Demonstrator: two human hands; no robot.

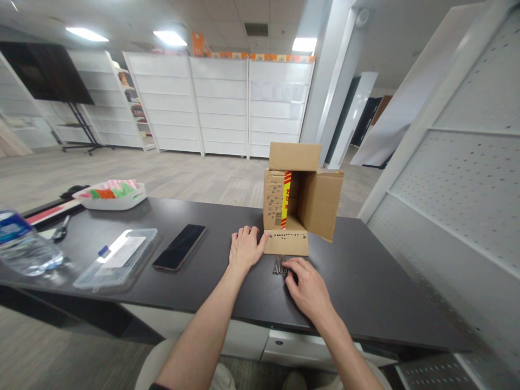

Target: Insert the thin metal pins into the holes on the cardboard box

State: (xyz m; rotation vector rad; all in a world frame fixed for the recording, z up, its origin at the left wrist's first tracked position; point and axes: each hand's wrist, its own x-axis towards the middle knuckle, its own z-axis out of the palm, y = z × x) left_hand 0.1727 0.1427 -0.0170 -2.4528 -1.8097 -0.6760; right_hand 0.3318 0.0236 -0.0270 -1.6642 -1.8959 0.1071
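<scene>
An open cardboard box (273, 200) lies on its side on the dark table, its lower flap (286, 246) folded toward me with a row of dark holes or dots across it. My left hand (245, 246) rests palm down on the table at the box's left, fingers spread, its thumb by the flap's left edge. Just in front of the flap lies a row of thin metal nails or screws (279, 265). The fingers of my right hand (306, 284) are bent, with the fingertips at the right end of that row; whether they pinch one is too small to tell.
Left of my hands, a black phone (180, 247) and a clear plastic case (117, 259) lie on the table (365, 271). Farther left are a water bottle (30, 249) and a white basket (114, 202) with colourful items. A perforated white panel (467, 206) stands at the right.
</scene>
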